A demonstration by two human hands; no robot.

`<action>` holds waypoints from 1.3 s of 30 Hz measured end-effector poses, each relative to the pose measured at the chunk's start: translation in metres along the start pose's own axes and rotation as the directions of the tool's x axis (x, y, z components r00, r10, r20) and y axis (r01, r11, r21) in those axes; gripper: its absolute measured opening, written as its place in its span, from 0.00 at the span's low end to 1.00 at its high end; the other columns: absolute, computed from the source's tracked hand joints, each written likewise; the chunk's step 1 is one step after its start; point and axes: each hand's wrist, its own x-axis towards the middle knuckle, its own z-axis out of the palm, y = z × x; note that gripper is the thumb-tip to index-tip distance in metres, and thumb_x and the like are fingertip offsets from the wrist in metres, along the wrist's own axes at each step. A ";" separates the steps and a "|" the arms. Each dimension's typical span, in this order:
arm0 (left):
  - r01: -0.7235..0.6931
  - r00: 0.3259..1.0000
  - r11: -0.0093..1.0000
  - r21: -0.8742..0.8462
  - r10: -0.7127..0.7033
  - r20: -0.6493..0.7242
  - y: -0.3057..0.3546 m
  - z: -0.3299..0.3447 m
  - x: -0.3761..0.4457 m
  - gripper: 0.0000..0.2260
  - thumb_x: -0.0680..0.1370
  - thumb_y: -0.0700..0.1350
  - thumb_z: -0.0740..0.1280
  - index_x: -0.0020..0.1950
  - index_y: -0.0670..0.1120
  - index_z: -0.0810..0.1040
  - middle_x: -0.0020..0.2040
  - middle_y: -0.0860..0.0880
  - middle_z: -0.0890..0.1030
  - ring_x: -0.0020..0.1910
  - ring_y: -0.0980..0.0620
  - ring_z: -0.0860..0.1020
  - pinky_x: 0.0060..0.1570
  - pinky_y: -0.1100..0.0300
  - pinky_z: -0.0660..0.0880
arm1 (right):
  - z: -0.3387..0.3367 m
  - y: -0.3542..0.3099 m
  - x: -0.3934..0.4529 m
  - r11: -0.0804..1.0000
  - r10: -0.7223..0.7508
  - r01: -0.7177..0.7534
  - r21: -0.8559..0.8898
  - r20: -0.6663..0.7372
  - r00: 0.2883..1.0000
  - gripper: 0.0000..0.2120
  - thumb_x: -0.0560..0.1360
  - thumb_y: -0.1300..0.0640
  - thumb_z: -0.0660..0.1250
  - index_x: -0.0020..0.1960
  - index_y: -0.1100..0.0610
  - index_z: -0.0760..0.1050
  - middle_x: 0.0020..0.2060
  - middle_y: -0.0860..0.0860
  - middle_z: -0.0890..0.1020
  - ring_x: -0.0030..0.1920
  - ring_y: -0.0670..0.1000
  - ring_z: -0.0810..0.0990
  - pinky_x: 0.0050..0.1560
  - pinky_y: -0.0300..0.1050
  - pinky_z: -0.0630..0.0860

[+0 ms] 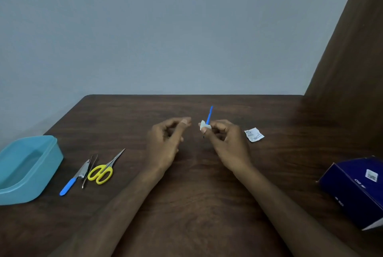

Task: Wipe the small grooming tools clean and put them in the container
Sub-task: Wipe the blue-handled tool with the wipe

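- Table (pixel 207 205): dark brown wood grain, its far edge against a pale grey wall (pixel 165 28); a brown upright panel (pixel 352 49) rises along the far right corner.
- Container (pixel 27 169): translucent light-blue tub, lid off, at the left edge of the table; nothing can be made out inside it.
- Dark blue box (pixel 356 190): cardboard, tilted, with a white label, at the right edge, well apart from both hands.
- Left hand (pixel 165 142): raised over the middle of the table, fingers loosely curled, thumb and forefinger tips close together; whether they pinch anything cannot be told.
- Right hand (pixel 228 142): beside the left hand and apart from it, fingers curled, pinching a small white wipe (pixel 204 126) wrapped around the blue-handled tool (pixel 209 116).
- Blue-handled tool: held tilted, blue handle pointing toward the far edge, a thin dark tip showing below the wipe.
- Yellow-handled scissors (pixel 103 170): flat near the left edge, between the container and the left forearm, blades pointing toward the far right.
- Blue-handled clipper tool (pixel 73 180): lying just beside the container, its metal end toward the scissors.
- Thin metal tweezers (pixel 89 171): between the clipper tool and the scissors, touching or nearly touching both.
- Torn white packet (pixel 253 134): printed, lying flat just right of the right hand.
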 end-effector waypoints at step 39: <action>-0.038 0.999 0.995 0.097 0.035 0.031 -0.014 0.001 0.009 0.08 0.80 0.47 0.77 0.51 0.61 0.88 0.41 0.57 0.88 0.37 0.60 0.79 0.40 0.61 0.75 | -0.011 -0.002 0.011 0.804 0.246 -0.142 0.577 -0.106 0.963 0.04 0.76 0.62 0.78 0.49 0.59 0.84 0.43 0.53 0.88 0.37 0.46 0.80 0.42 0.40 0.80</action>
